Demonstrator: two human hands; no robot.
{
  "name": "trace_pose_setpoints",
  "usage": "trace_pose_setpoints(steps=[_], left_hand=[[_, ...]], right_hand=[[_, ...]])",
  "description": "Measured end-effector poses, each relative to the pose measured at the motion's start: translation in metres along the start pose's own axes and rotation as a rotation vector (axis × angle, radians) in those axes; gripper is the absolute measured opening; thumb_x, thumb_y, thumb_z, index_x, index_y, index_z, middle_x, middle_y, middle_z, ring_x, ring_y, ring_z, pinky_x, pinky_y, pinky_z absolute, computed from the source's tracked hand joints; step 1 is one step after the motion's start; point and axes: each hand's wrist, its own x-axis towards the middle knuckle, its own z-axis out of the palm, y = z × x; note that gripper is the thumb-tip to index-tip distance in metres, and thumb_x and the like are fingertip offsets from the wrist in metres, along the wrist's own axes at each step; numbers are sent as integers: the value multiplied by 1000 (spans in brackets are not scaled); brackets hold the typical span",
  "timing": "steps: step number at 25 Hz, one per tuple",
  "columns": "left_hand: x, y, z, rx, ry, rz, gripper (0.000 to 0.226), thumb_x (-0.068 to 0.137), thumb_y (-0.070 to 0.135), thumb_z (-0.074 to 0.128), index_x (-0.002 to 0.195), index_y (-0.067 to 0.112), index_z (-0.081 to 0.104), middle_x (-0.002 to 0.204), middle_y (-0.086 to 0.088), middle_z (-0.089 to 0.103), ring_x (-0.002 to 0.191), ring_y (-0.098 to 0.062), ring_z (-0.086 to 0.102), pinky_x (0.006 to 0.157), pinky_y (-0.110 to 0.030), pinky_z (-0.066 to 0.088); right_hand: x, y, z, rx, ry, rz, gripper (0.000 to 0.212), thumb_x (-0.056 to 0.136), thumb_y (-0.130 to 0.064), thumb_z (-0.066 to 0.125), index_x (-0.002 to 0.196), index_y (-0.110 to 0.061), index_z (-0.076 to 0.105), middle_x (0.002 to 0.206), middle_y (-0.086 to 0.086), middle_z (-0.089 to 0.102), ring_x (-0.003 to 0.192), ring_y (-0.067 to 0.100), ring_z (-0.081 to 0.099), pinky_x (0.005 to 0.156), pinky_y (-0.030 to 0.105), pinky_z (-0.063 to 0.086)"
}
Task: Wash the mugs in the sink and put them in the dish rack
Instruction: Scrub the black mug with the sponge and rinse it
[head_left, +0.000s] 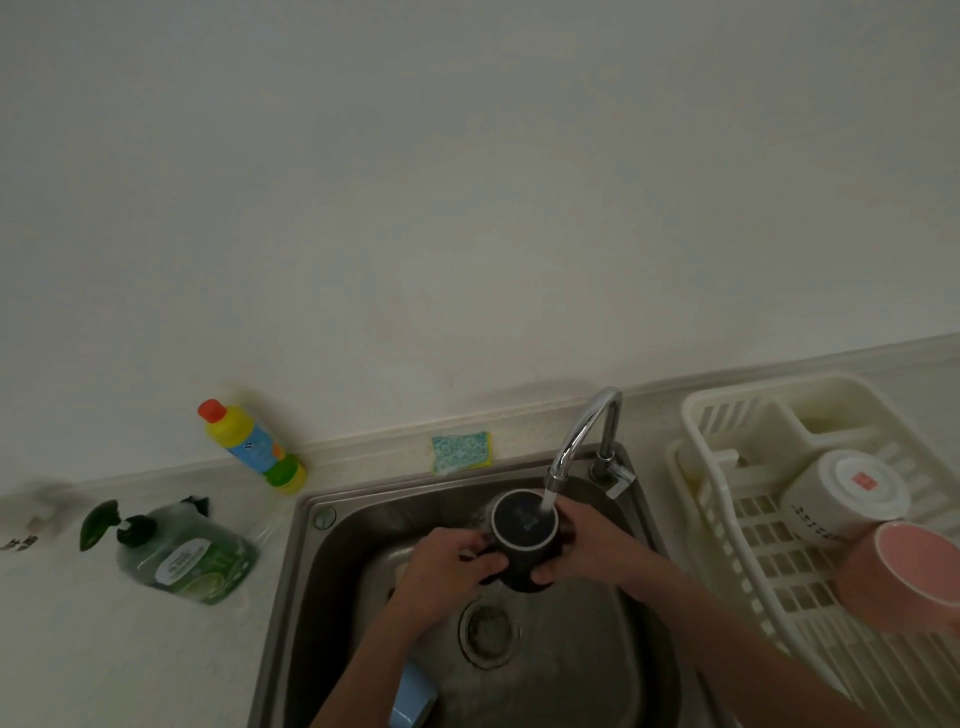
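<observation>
Black glaze marks the mug (523, 540) you clasp with both your left hand (451, 566) and right hand (587, 545), over the sink (332, 571) under the faucet (582, 441) stream. You're apparently rinsing; next, drain it and carry it rightward to the dish rack (727, 519).

A black mug (524, 538) is sitting bottom-up at lower centre of the frame, over a steel sink (306, 561), with tap water hitting its base. A pale blue mug (413, 696) is lying in the sink at the bottom edge. At right, a white mug (841, 499) and a pink mug (904, 571) are resting in a cream dish rack (727, 525).
</observation>
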Motion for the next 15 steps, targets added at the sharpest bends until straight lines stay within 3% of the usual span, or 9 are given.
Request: trace_pose_setpoints(steps=[2, 7, 15], left_hand=[[4, 8, 4, -54, 7, 10, 15, 83, 30, 75, 96, 24, 78, 83, 11, 76, 80, -3, 71, 81, -36, 59], [9, 21, 18, -176, -69, 12, 14, 89, 22, 72, 100, 16, 76, 87, -1, 75, 80, -14, 73, 78, -41, 61], [-4, 8, 30, -207, -193, -49, 16, 90, 21, 70, 102, 11, 72, 95, -1, 75, 85, -13, 74, 79, -37, 61]], right_hand=[[-1, -2, -10, -10, -5, -20, 79, 57, -1, 90, 125, -24, 59, 119, -7, 70, 115, 11, 64, 97, 30, 52], [-10, 6, -27, -19, 3, -20, 90, 54, -11, 92, 134, -29, 54, 128, -3, 65, 122, 16, 60, 103, 48, 49], [-29, 24, -16, -9, -28, 32, 90, 53, -16, 91, 133, -32, 53, 128, -8, 64, 123, 11, 58, 105, 46, 47]])
